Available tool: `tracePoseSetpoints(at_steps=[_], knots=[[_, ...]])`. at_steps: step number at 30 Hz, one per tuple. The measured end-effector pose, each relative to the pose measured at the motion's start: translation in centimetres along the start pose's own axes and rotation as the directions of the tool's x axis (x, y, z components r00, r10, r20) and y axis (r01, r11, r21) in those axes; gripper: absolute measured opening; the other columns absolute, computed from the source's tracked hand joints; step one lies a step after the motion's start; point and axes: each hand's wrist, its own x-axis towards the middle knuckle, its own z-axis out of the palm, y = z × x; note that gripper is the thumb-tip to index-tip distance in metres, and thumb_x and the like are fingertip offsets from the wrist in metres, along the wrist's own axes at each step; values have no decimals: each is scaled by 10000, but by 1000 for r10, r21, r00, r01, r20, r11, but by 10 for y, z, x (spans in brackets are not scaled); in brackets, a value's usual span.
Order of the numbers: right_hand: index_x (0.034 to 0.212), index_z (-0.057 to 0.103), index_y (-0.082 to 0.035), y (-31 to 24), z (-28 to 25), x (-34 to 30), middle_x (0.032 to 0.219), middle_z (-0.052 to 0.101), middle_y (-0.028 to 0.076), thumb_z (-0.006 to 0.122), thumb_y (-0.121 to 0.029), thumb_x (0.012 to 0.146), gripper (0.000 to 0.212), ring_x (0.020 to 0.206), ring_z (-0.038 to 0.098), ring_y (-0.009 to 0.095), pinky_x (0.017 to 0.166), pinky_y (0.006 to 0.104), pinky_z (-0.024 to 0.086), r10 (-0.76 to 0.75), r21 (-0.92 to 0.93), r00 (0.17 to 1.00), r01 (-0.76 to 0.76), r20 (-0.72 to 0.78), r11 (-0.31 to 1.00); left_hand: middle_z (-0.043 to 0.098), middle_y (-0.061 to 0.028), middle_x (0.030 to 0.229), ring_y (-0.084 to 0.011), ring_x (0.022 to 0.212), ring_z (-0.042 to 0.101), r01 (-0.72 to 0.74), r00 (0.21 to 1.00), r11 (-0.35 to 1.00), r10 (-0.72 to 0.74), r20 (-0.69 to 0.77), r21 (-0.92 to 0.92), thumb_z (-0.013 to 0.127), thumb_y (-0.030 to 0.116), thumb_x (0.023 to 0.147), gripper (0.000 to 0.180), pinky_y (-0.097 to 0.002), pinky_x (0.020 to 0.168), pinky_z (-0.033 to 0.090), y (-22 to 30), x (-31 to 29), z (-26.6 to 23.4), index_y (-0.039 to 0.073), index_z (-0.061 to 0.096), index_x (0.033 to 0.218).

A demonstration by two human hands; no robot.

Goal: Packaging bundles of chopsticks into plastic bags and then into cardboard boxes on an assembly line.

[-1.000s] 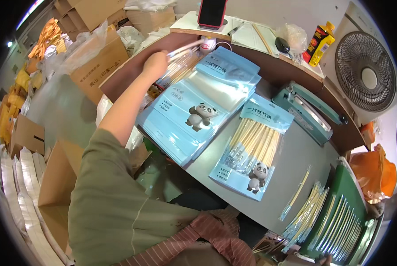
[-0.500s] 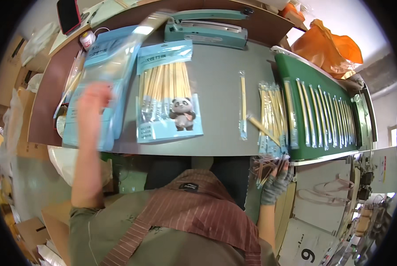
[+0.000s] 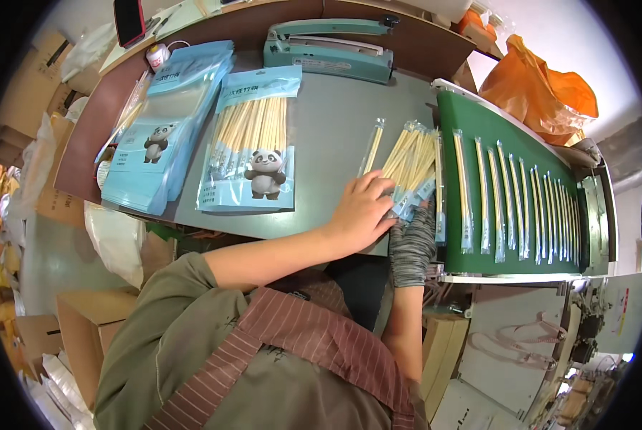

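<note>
A pile of individually wrapped chopsticks (image 3: 411, 161) lies at the desk's right front, beside the green belt. My bare left hand (image 3: 364, 209) presses against its lower left side, fingers bent round the edge. My right hand (image 3: 412, 240), in a grey fingerless glove, closes on the pile's lower end from the near right; its fingertips are partly hidden. One wrapped pair (image 3: 372, 147) lies just left of the pile. A clear-fronted blue bag filled with chopsticks (image 3: 253, 140), printed with a panda, lies left of centre. Left of it is a stack of flat blue bags (image 3: 164, 136).
Wrapped chopsticks lie in a row on the green conveyor belt (image 3: 453, 261) at the right. A teal heat sealer (image 3: 328, 54) stands at the desk's back. An orange plastic bag (image 3: 532, 93) sits behind the belt. A phone (image 3: 128, 21) stands at the back left.
My left hand has moved from the bag stack rightward to the chopstick pile. A clear-and-blue bag no longer swings above the stack. My right hand has risen from below the desk edge onto the pile.
</note>
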Motion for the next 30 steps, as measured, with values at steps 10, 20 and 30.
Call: tracePoseSetpoints(at_steps=[10, 20, 30], knots=[[1196, 474, 39, -23, -34, -21, 1165, 511, 250, 541, -81, 823, 397, 1083, 498, 372, 928, 384, 397, -230, 135, 972, 233, -38, 963, 483, -104, 773, -272, 699, 524, 55, 979, 997, -64, 192, 55, 626, 154, 761, 185, -382, 610, 442, -8, -40, -31, 30, 497, 804], [968, 633, 9, 32, -153, -2, 901, 653, 111, 516, -163, 891, 221, 822, 617, 187, 774, 317, 493, 63, 508, 982, 36, -176, 861, 586, -33, 639, -68, 570, 531, 563, 749, 703, -214, 627, -433, 600, 151, 824, 159, -227, 505, 406, -21, -19, -151, 0, 608, 776], [1278, 407, -27, 388, -209, 143, 1326, 366, 159, 494, -572, 802, 728, 1205, 362, 293, 1005, 357, 301, 315, -299, 851, -458, -421, 838, 576, -181, 1034, -297, 916, 563, 387, 908, 922, -376, 187, -25, 502, 357, 878, 461, -350, 791, 443, -103, 65, -54, -39, 516, 1112]])
